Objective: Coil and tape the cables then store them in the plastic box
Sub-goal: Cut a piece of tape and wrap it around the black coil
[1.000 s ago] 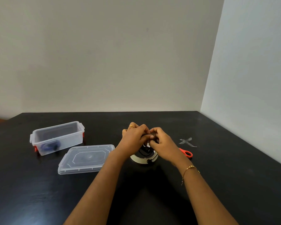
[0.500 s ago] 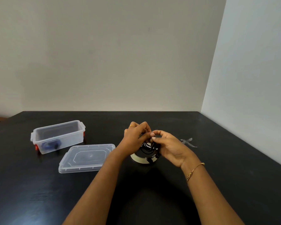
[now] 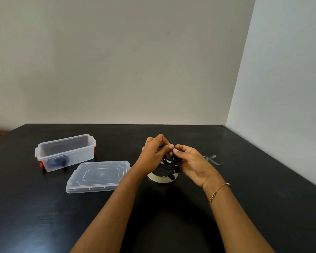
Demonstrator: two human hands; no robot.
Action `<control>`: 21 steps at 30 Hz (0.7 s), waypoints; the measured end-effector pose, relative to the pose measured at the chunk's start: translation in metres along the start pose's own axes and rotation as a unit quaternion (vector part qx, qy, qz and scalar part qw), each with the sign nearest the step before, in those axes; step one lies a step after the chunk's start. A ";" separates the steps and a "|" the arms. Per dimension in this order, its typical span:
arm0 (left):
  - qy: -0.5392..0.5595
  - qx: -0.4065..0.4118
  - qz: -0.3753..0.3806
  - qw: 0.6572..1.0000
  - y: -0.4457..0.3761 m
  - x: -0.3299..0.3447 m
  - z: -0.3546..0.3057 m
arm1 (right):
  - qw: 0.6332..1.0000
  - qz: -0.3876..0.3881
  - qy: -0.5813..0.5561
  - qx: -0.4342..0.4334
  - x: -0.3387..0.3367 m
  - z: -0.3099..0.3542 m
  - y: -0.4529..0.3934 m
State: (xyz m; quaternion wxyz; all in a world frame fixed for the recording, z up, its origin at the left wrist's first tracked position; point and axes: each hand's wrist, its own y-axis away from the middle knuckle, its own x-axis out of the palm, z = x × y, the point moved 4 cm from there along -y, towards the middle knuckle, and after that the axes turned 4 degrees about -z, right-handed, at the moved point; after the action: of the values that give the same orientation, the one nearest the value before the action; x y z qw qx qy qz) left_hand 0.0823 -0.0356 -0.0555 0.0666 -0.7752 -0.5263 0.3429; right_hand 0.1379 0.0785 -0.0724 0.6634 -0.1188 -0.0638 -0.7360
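Head view: your right hand (image 3: 193, 164) has rolled palm-up since a second ago; both hands' fingers (image 3: 169, 147) pinch the thin black coiled cable (image 3: 169, 161) over the beige tape roll (image 3: 161, 178). Taping's next.

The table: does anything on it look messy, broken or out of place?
Nothing looks broken or spilled. The plastic box stands open with its lid flat beside it and something blue inside. Both hands, left hand and right hand, hold a loose black cable above a tape roll.
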 end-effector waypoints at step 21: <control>0.176 -0.098 -0.199 0.959 0.028 -0.008 -0.004 | 0.975 -0.169 0.124 -0.072 0.014 -0.006 0.001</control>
State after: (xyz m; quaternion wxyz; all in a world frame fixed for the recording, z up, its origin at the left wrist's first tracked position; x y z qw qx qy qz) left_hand 0.1045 -0.0541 -0.0614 0.1491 -0.7061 -0.6805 0.1274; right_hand 0.1373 0.0634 -0.0745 0.5217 -0.0614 0.0534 -0.8492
